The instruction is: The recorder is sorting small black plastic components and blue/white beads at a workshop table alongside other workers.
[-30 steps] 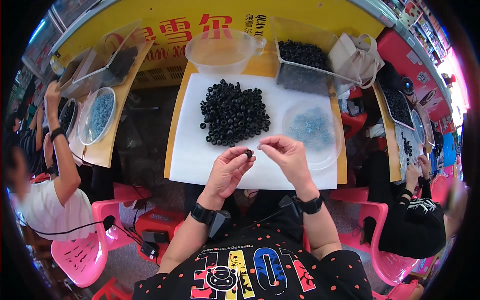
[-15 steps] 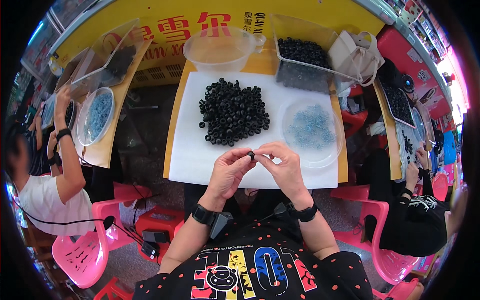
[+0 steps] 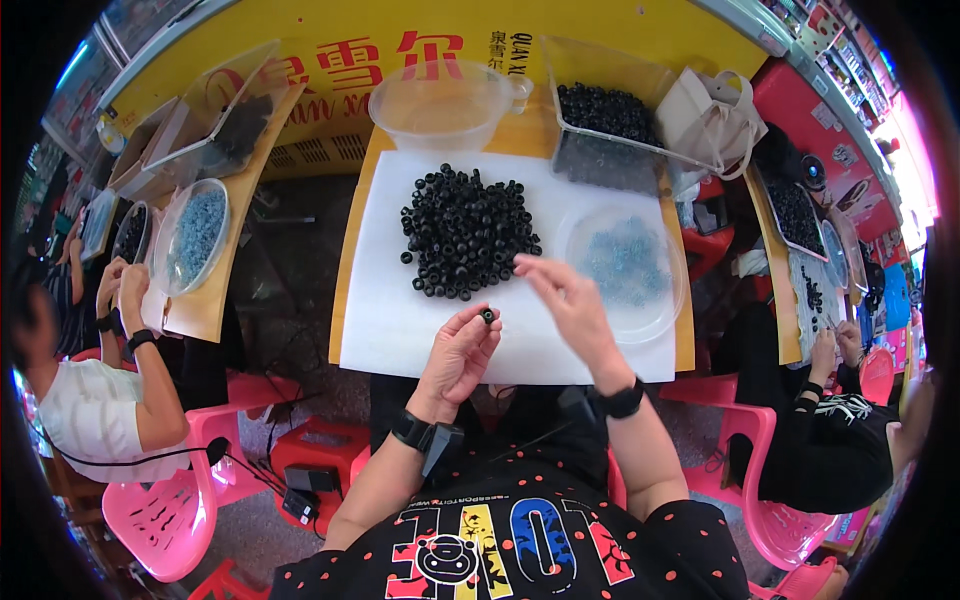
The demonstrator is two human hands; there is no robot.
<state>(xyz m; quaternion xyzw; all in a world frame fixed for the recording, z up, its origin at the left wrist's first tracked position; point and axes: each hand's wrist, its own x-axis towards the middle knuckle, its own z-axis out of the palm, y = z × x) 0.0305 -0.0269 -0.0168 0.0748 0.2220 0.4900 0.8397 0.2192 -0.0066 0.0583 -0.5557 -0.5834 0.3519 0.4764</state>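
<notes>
A small black ring-shaped bead point(image 3: 488, 315) is pinched between the thumb and forefinger of my left hand point(image 3: 460, 352), its hole facing up. My right hand point(image 3: 572, 308) hovers apart from it with fingers stretched out, the tips beside the right edge of a heap of black beads point(image 3: 465, 230). That heap lies on a white sheet point(image 3: 390, 330). Just right of my right hand sits a clear round plastic dish point(image 3: 650, 322) with tiny pale-blue pieces point(image 3: 625, 258) in it.
At the back of the wooden table point(image 3: 685, 345) stand a clear bowl point(image 3: 440, 105) and a transparent bin point(image 3: 600, 165) of black beads. A cream bag point(image 3: 712, 115) is beside the bin. People work at tables left and right, on pink chairs point(image 3: 165, 520).
My right hand has left the bead and moved up and right, its fingers now apart. My left hand keeps the bead. The person at left has lowered a raised hand.
</notes>
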